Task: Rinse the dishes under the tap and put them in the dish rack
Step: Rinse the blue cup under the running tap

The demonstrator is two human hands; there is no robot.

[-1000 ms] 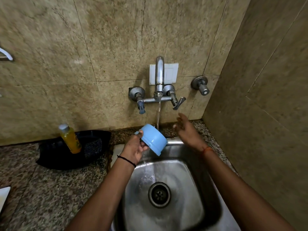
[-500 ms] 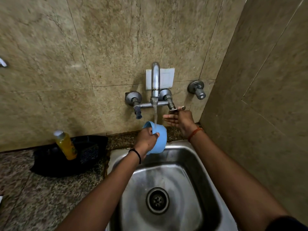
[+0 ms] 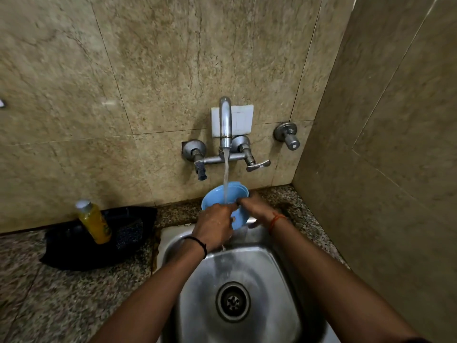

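A light blue bowl [image 3: 217,195] is held under the running tap [image 3: 225,125], its opening tilted up toward the spout. Water streams from the spout into the bowl. My left hand [image 3: 214,222] grips the bowl's near rim from the left. My right hand [image 3: 254,206] holds the rim from the right, its fingers over the edge. Both hands hover above the back edge of the steel sink [image 3: 279,273]. No dish rack is in view.
A yellow liquid bottle [image 3: 93,222] stands on a black tray [image 3: 74,251] with a scrub pad [image 3: 129,233] on the granite counter at left. Tap handles [image 3: 257,164] and a wall valve [image 3: 288,134] stick out from the tiled wall. A side wall closes in on the right.
My right hand has left the tap handle and come down onto the bowl's rim. The water stream is stronger. The bowl has turned so that its opening faces up under the spout.
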